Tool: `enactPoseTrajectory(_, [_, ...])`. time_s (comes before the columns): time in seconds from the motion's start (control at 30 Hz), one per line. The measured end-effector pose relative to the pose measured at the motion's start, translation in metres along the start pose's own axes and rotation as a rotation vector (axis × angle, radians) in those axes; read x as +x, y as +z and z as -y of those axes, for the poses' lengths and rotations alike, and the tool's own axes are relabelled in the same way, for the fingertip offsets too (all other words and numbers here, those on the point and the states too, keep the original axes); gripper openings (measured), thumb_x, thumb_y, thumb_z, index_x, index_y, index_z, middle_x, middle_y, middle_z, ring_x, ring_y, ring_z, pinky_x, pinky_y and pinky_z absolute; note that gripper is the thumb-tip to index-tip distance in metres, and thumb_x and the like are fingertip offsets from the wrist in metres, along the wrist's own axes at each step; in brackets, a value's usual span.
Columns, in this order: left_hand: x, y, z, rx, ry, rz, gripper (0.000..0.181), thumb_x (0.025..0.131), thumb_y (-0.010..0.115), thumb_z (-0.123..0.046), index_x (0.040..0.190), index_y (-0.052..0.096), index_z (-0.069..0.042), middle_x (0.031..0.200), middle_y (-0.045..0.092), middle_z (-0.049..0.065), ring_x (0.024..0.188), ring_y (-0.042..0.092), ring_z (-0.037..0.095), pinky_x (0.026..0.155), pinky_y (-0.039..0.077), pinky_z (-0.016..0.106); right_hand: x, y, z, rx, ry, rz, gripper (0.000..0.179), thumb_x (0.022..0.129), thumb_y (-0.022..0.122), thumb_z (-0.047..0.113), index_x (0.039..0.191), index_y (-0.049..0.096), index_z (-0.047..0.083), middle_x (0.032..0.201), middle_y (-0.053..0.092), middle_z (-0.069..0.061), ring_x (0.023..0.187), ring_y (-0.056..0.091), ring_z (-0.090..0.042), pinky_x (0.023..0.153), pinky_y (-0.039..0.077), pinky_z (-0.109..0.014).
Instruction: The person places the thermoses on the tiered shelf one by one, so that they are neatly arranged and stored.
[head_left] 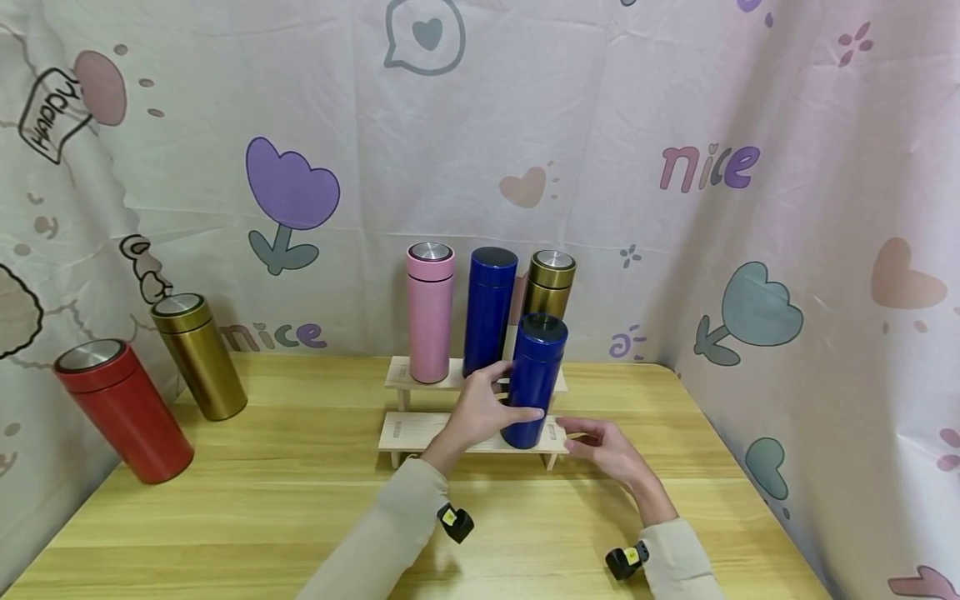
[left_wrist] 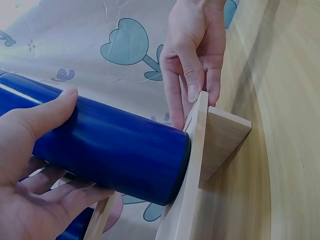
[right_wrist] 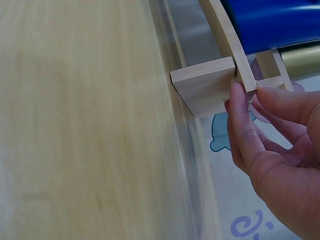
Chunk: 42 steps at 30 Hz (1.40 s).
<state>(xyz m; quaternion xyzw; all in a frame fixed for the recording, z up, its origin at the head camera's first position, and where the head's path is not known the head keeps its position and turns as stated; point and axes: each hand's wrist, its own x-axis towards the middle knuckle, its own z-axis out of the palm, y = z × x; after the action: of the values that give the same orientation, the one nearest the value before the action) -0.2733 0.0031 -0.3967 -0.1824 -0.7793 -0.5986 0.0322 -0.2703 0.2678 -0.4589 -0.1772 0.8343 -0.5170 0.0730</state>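
My left hand [head_left: 478, 412] grips a dark blue thermos bottle [head_left: 534, 375], thumb on one side and fingers round the other. The bottle stands upright at the right end of the lower step of a two-step wooden rack [head_left: 420, 427]. In the left wrist view the base of this bottle [left_wrist: 125, 142] meets the board. My right hand [head_left: 606, 450] pinches the right end of that step; in the right wrist view its thumb and fingers [right_wrist: 244, 117] lie on either face of the board edge [right_wrist: 239, 60].
On the upper step stand a pink bottle [head_left: 431, 317], a second blue bottle [head_left: 491, 308] and a gold bottle [head_left: 551, 279], partly hidden. Left on the wooden table [head_left: 285, 517] are a red bottle [head_left: 127, 417] and another gold one [head_left: 201, 358]. A patterned curtain [head_left: 480, 125] hangs behind.
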Motion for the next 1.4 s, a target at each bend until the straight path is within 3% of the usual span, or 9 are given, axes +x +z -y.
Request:
enactPoseTrajectory(0.27, [0.000,0.001,0.000,0.007,-0.009,0.001,0.089,0.076,0.093,-0.028,0.150,0.050,-0.004,0.148,0.059,0.017,0.124,0.066,0.041,0.103,0.056,0.057,0.001,0.002,-0.001,-0.003,0.025,-0.011,0.044,0.098,0.069,0.012,0.137,0.062,-0.006,0.139,0.063,-0.029,0.105,0.069,-0.014,0.086,0.057,-0.019])
enactPoseTrajectory(0.67, [0.003,0.008,-0.001,0.004,-0.002,-0.011,0.086,0.074,0.094,-0.027,0.147,0.054,-0.005,0.145,0.062,0.015,0.123,0.067,0.039,0.102,0.058,0.053,0.000,0.001,-0.001,-0.003,0.030,-0.012,0.044,0.098,0.069,0.014,0.138,0.061,-0.004,0.141,0.062,-0.028,0.114,0.068,-0.030,0.087,0.056,-0.018])
enactPoseTrajectory(1.4, [0.007,0.012,-0.002,0.055,0.008,-0.001,0.084,0.074,0.095,-0.029,0.146,0.056,-0.009,0.140,0.066,0.013,0.118,0.070,0.035,0.099,0.059,0.051,-0.001,0.000,-0.001,-0.037,0.020,-0.019,0.044,0.098,0.069,0.014,0.138,0.062,-0.004,0.142,0.061,-0.027,0.119,0.068,-0.033,0.088,0.056,-0.016])
